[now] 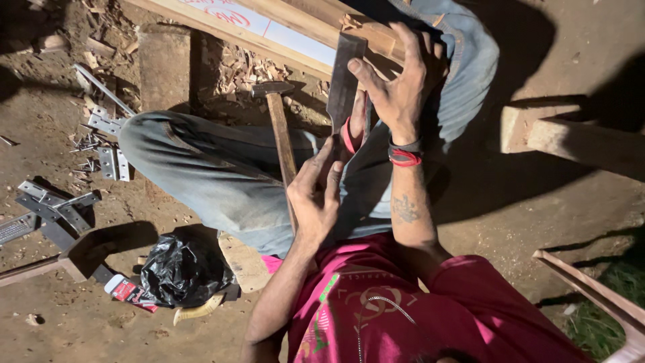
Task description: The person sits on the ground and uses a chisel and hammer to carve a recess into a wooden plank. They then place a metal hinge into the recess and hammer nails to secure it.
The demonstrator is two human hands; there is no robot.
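Dusty dirt floor (551, 202), littered with wood chips. Left hand (316, 195) grips a wooden-handled hammer (279, 131); right hand (400, 84) clasps a flat steel chisel (342, 81), seemingly against pale timber (295, 30).

I sit on bare packed dirt (551, 202) at a makeshift outdoor carpentry spot, lit harshly against darkness. Wood chips (248, 67) litter the ground beside a timber frame (295, 23). Metal brackets (111, 144) and loose nails (84, 142) lie scattered to one side, a hammer (279, 128) rests across my leg, and grass (615, 302) edges the corner.
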